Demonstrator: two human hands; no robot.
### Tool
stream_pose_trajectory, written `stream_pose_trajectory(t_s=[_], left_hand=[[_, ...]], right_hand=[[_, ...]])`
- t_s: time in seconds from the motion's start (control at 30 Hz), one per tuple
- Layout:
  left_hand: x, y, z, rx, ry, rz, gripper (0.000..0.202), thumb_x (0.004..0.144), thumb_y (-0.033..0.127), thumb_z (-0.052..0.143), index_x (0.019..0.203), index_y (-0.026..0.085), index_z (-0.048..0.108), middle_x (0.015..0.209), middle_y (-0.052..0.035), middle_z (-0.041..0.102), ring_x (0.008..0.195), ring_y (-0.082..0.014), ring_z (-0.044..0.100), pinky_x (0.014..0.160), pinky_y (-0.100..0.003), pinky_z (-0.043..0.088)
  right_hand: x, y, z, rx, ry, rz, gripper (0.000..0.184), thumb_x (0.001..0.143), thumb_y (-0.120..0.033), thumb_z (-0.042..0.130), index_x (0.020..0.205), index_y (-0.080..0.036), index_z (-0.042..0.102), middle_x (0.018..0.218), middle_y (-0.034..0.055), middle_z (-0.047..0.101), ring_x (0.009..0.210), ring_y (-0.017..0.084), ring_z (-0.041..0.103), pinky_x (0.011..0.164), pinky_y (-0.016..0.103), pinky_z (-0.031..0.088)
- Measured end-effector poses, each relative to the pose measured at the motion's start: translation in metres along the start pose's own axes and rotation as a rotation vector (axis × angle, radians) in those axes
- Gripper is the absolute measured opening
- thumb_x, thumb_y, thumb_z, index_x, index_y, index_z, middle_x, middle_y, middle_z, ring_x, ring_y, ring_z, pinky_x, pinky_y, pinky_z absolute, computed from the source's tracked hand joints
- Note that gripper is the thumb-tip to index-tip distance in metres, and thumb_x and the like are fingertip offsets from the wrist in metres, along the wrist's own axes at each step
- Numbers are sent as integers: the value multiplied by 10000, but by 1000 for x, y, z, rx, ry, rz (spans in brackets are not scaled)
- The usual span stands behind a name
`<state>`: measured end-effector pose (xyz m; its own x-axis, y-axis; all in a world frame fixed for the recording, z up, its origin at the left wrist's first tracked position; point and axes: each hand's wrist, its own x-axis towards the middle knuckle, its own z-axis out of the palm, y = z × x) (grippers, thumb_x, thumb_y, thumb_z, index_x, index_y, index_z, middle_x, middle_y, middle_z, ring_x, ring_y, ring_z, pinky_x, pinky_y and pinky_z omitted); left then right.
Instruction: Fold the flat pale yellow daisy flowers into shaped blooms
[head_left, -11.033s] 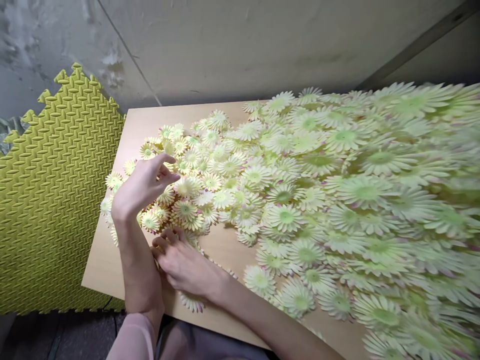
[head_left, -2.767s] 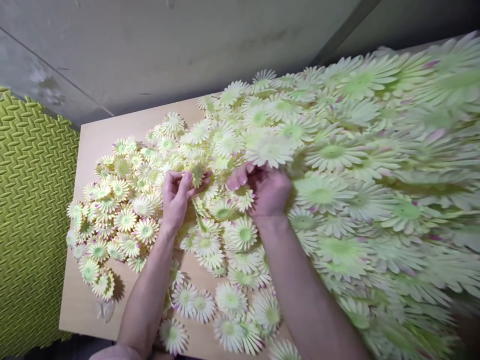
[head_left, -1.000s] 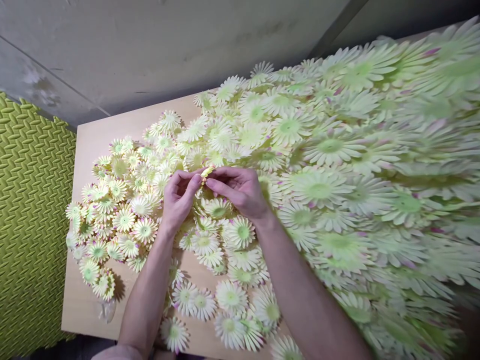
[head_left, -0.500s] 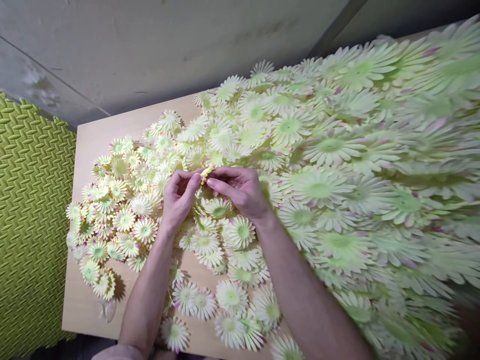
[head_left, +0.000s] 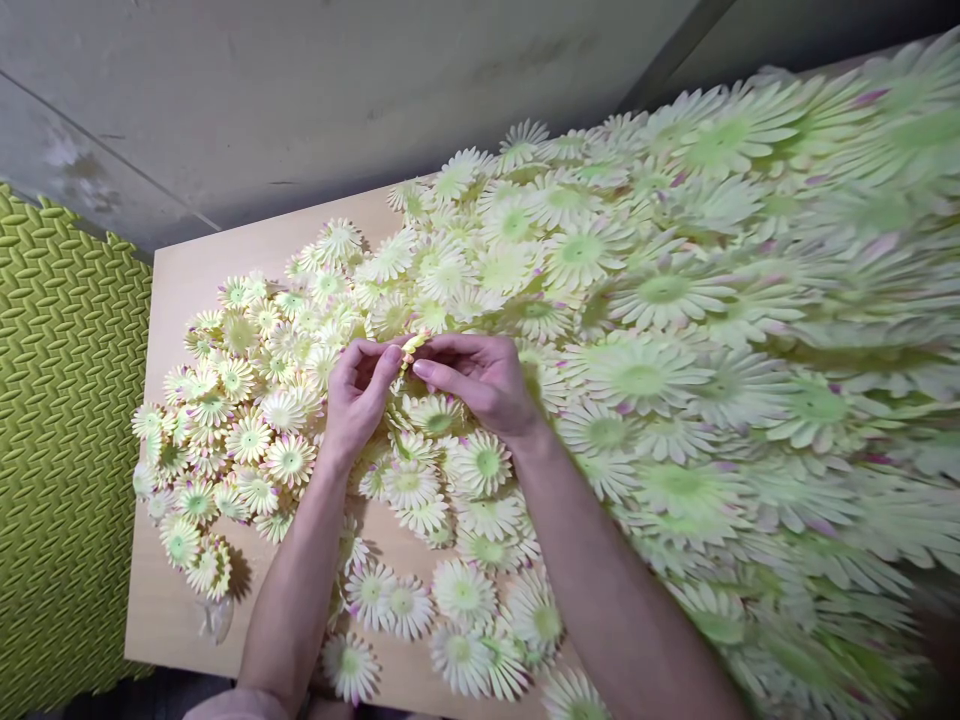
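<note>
Between my fingertips is a small yellow artificial flower (head_left: 412, 346) with pinkish edges, seen nearly edge-on. My left hand (head_left: 360, 385) pinches it from the left, thumb against the index finger. From the right, my right hand (head_left: 480, 380) holds it too, with its thumb slightly apart from the petals and its index finger behind. Part of the flower is hidden by the fingers. Right below the hands lie pale daisy-like flower heads (head_left: 436, 418) with green centres. Smaller layered flower heads (head_left: 247, 438) with pink petal tips are heaped to the left of my left hand.
A large pile of pale flower heads (head_left: 660, 290) spreads over the right side of the wooden table (head_left: 247, 225). A clear plastic piece (head_left: 216, 618) lies near the front left edge. Behind stands a grey wall (head_left: 337, 90); at left, a green textured mat (head_left: 67, 450).
My hands stay almost in place. The yellow flower between the fingertips has shifted very slightly, and the right thumb sits a touch lower.
</note>
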<state>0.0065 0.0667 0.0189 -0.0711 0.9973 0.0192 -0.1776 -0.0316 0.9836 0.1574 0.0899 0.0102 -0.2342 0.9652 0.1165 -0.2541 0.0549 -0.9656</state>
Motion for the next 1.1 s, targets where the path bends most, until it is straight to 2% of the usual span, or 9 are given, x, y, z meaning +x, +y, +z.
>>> stream_pose_trajectory(t_s=[0.3, 0.77, 1.03, 1.1], left_hand=[[1, -2, -1, 25, -25, 15, 220, 857, 414, 676, 835, 202, 621, 961, -45, 757, 875, -139, 712, 821, -296, 548], [0, -2, -1, 47, -24, 34, 194, 877, 389, 658, 841, 201, 624, 943, -46, 753, 831, -116, 703, 786, -263, 555], [0, 1, -1, 46, -38, 22, 242, 864, 435, 659, 843, 197, 625, 969, -60, 757, 861, -135, 712, 804, -284, 567], [0, 2, -1, 34, -59, 16, 250, 823, 424, 713, 864, 193, 627, 1003, -69, 754, 875, -145, 716, 819, -296, 570]], right_hand=[[1, 0, -2, -31, -26, -52, 94, 772, -205, 781, 866, -214, 789, 776, 8, 753, 650, 121, 669, 571, 237, 548], [0, 1, -1, -27, -16, -49, 97, 775, -202, 779, 871, -215, 790, 796, 11, 758, 668, 122, 674, 595, 233, 553], [0, 4, -2, -25, 17, -17, 126, 767, -176, 762, 885, -206, 795, 813, 22, 767, 705, 153, 705, 621, 263, 588], [0, 4, -2, -24, 10, -26, 133, 770, -158, 748, 882, -210, 795, 804, 16, 763, 699, 150, 704, 615, 259, 588]])
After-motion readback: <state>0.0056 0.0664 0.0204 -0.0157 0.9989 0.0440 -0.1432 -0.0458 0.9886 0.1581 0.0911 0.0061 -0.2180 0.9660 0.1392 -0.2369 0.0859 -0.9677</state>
